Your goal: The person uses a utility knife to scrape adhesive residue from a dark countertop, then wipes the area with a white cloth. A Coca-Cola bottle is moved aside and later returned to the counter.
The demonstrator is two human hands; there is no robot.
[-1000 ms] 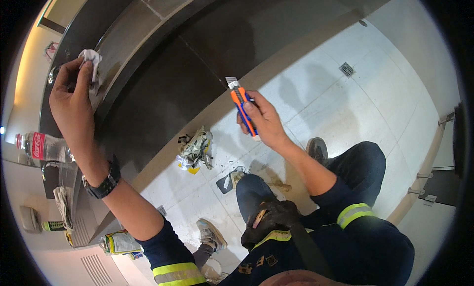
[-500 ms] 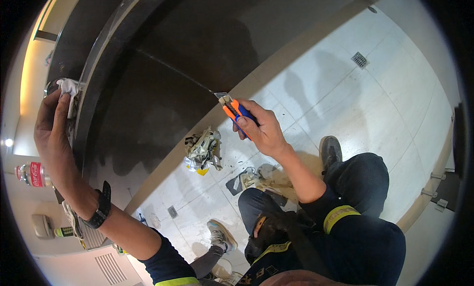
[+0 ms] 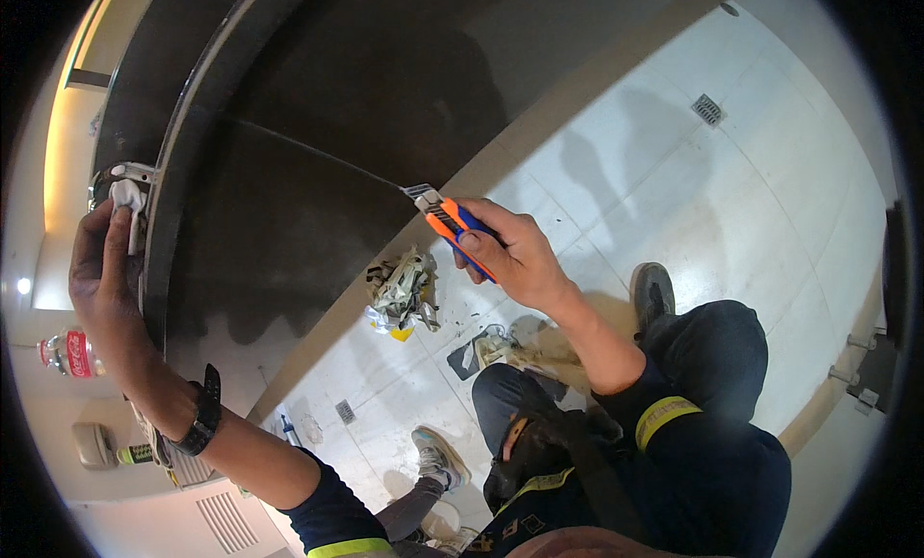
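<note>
My right hand (image 3: 525, 259) is closed around an orange-and-blue utility knife (image 3: 464, 234). The knife's blade tip meets the lower end of a thin pale seam (image 3: 318, 154) on the dark panel (image 3: 385, 105). At the far left, my left hand (image 3: 101, 259) pinches a crumpled white cloth or tissue (image 3: 126, 194) beside the counter edge (image 3: 175, 134). A small metal piece (image 3: 140, 172) shows just past the cloth. My left wrist wears a black watch (image 3: 202, 418).
A heap of crumpled scraps (image 3: 402, 293) lies on the white tiled floor (image 3: 664, 231), with more debris (image 3: 496, 346) near my knees. A red-labelled plastic bottle (image 3: 72, 354) stands left of my forearm. Another person's shoe (image 3: 438, 457) is at the bottom. Drain grates (image 3: 707, 109) are set in the floor.
The knife has shifted slightly left, and its blade shows more against the panel. My left hand and the cloth have slid a little nearer along the counter edge, uncovering the metal piece.
</note>
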